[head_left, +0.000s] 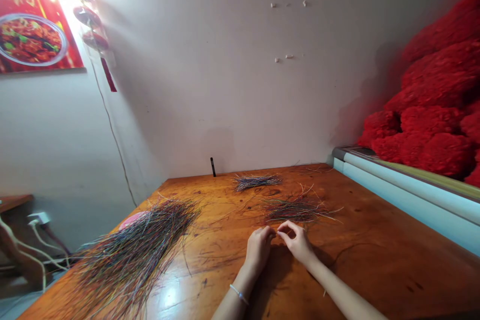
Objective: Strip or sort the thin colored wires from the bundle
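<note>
My left hand (259, 246), with a beaded bracelet (239, 293) at the wrist, is closed, its fingers curled down. Close beside it, my right hand (299, 246) pinches thumb and forefinger together, the fingertips almost meeting those of the left. Whatever is between the fingers is too small to make out. Just beyond the hands lies a loose pile of thin, dark and reddish wires (294, 210). Farther back is a smaller bundle of bluish wires (257, 182). A large heap of long multicoloured wires (142, 250) spreads over the left side.
The wooden table (378, 275) meets a wall at the back, where a small black upright object (213, 167) stands. Something pink (133, 221) shows behind the big heap. Red fluffy bundles (431, 125) sit on a pale blue-sided surface (405, 200) at right. White cables (33, 245) hang at left.
</note>
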Action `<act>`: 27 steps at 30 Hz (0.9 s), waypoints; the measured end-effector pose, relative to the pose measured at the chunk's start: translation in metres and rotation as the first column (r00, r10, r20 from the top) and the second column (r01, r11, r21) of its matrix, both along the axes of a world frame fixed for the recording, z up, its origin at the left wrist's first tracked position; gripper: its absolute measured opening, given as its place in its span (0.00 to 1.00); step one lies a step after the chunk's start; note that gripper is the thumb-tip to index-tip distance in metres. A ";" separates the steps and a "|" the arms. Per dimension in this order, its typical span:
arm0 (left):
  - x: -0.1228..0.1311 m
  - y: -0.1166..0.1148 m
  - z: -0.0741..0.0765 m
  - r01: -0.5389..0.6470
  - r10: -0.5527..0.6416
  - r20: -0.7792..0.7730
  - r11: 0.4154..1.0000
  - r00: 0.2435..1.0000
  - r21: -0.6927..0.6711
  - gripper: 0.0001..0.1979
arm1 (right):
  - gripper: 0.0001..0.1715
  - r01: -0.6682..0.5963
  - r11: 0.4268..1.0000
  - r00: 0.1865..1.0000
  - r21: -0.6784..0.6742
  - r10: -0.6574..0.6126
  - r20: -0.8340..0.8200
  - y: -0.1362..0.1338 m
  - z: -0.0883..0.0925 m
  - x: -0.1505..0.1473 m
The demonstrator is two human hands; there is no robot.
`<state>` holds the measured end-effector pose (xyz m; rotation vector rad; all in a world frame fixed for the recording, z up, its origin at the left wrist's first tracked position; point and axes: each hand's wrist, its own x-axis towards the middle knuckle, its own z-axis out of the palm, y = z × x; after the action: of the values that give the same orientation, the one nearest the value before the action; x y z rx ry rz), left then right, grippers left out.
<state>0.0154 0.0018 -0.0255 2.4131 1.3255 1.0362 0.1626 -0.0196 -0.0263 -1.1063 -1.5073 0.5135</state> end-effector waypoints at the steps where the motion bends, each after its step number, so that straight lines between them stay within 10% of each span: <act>1: 0.000 0.000 0.000 0.004 -0.003 -0.019 1.000 1.000 0.022 0.08 | 0.05 -0.010 1.000 0.999 -0.015 0.010 -0.030 0.001 -0.001 0.000; 16: 0.001 -0.001 0.003 0.030 -0.025 -0.037 0.986 0.999 0.164 0.07 | 0.19 -0.204 0.966 0.909 -0.159 0.127 -0.398 0.012 -0.012 0.001; 27: 0.003 -0.001 0.006 -0.013 0.007 0.055 0.995 0.998 0.100 0.08 | 0.14 -0.012 0.999 0.999 0.035 0.010 0.039 0.000 0.003 0.003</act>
<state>0.0183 0.0007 -0.0193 2.4331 1.2985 1.1896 0.1657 -0.0198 -0.0236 -1.0867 -1.5513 0.4739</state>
